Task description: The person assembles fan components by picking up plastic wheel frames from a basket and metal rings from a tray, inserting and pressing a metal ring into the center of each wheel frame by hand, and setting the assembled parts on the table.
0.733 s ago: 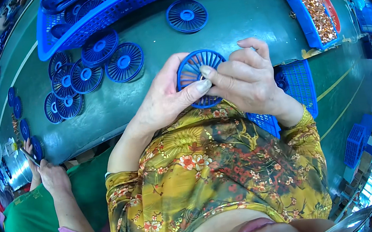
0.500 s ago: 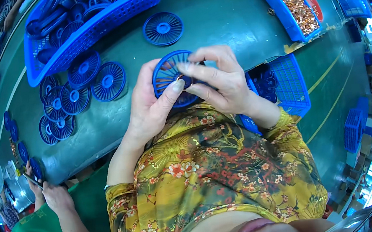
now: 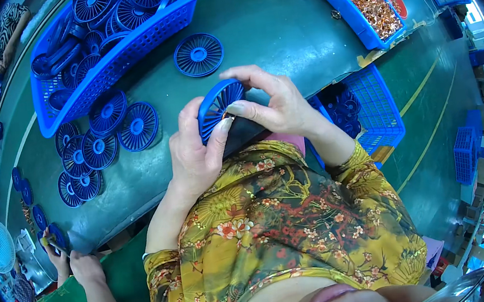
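In front of my chest I hold a blue plastic spoked disc [image 3: 207, 114], tilted so that its rim shows edge-on. My left hand [image 3: 190, 157] is closed round its left side, thumb on the front near the middle. My right hand [image 3: 279, 104] grips the far right side, its fingers behind the rim and its thumb pressing by the hub. Between the two thumb tips a small copper-coloured ring [image 3: 227, 115] partly shows; the thumbs hide most of it and the hub. A loose spoked disc [image 3: 199, 55] lies flat on the table just beyond my hands.
A blue basket [image 3: 124, 57] heaped with discs stands far left, with several loose discs [image 3: 98, 145] before it. Far right, a blue bin [image 3: 339, 6] holds copper rings. Another blue basket [image 3: 377, 106] sits below the table edge. A co-worker's hands [image 3: 86, 267] are at lower left.
The disc has turned from nearly facing me to steeply tilted. My right fingers have moved from its front face to behind the far rim. The view has shifted slightly.
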Demonstrator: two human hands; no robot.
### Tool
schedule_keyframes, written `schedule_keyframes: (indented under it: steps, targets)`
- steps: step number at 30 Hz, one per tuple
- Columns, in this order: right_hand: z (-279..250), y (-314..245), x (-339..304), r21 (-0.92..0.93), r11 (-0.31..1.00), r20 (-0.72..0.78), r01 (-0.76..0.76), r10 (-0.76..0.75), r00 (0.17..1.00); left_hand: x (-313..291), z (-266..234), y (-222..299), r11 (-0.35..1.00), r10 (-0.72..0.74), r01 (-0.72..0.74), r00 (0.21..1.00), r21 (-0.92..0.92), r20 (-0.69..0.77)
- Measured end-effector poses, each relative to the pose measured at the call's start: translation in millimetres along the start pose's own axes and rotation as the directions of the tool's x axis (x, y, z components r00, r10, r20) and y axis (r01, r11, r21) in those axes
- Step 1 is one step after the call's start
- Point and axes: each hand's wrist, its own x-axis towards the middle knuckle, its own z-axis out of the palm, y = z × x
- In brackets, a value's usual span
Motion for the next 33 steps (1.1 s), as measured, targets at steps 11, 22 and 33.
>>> schedule_keyframes:
  steps: [11, 22, 33]
  targets:
    - [-167.8, 138.6, 13.3, -0.671, 0.181, -0.681, -0.719, 0.232, 0.695, 9.7, -44.7, -43.8, 0.762, 0.007, 0.158, 0.967, 0.628, -0.253]
    - [-123.7, 96.3, 23.1, -0.578, 0.621, -0.447, -0.530, 0.302, 0.842, 33.4, -17.8, -27.7, 0.634, -0.032, -0.037, 0.997, 0.772, 0.074]
    - [-116.4, 99.6, 6.1, -0.778, 0.420, -0.428, -0.467, 0.190, 0.884, 65.9, 15.9, -68.3, 0.759, 0.200, -0.208, 0.976, 0.617, 0.084]
